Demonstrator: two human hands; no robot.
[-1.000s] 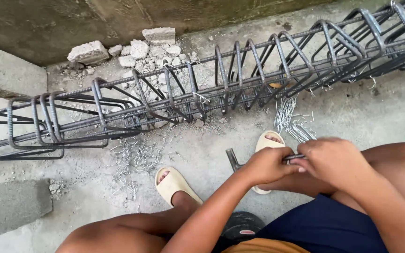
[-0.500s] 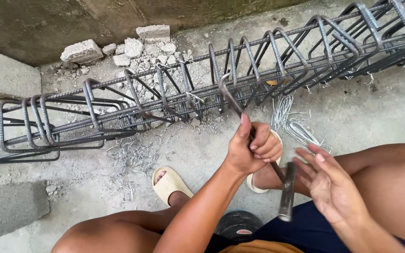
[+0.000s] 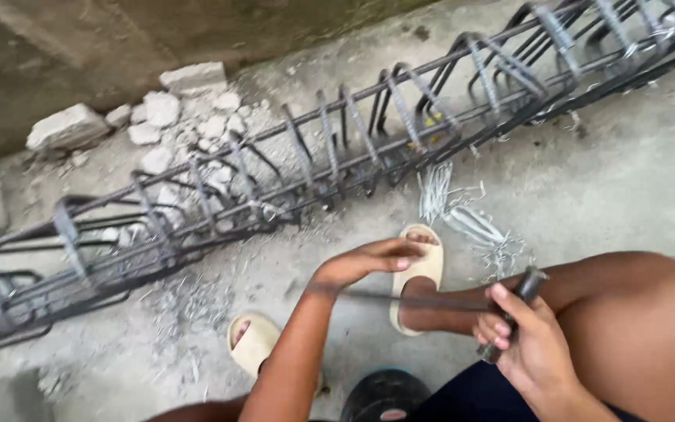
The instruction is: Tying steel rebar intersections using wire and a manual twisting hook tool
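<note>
Here, the right hand at 4 o'clock closes around the handle of a metal hook tool, whose shaft runs toward 9 o'clock. The left hand, fingers extended and empty, hovers above it. A rebar cage lies at 12 o'clock, with a tie-wire bundle just beside it.

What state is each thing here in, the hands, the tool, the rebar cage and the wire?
Right hand: closed on the tool's handle.
Left hand: open, fingers stretched over the shaft.
Tool: held level across the legs.
Rebar cage: lying on its side on the floor.
Wire bundle: loose on the floor.
</note>
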